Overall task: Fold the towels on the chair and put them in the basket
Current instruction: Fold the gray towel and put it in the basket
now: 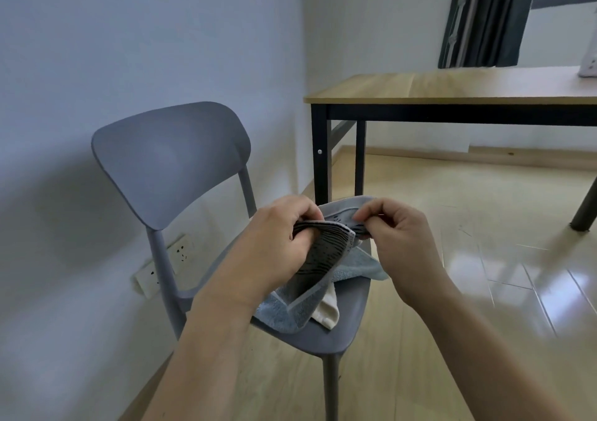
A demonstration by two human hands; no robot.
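Towels: striped towel [318, 252] mid-frame above chair [342, 333], pinched by left hand [277, 236] & right hand [397, 236]. Risk: dangling end snags blue towel [284, 314] underneath, drags it off seat. Basket not in frame.

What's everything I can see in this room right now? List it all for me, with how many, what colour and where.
Striped towel: one, grey with dark stripes, held up over the chair seat by both hands.
Blue towel: one, light blue, lying on the chair seat under the striped one.
Cream cloth: one, off-white, on the seat, partly under the blue towel.
Chair: one, grey plastic, against the left wall.
Table: one, wooden top on black legs, behind and right of the chair.
Wall sockets: a white strip, low on the wall behind the chair.
Curtain: one, dark, by the window, top right.
Floor: light wood, glossy.
Basket: none in view.
Left hand: pinching the striped towel.
Right hand: pinching the striped towel's other end.
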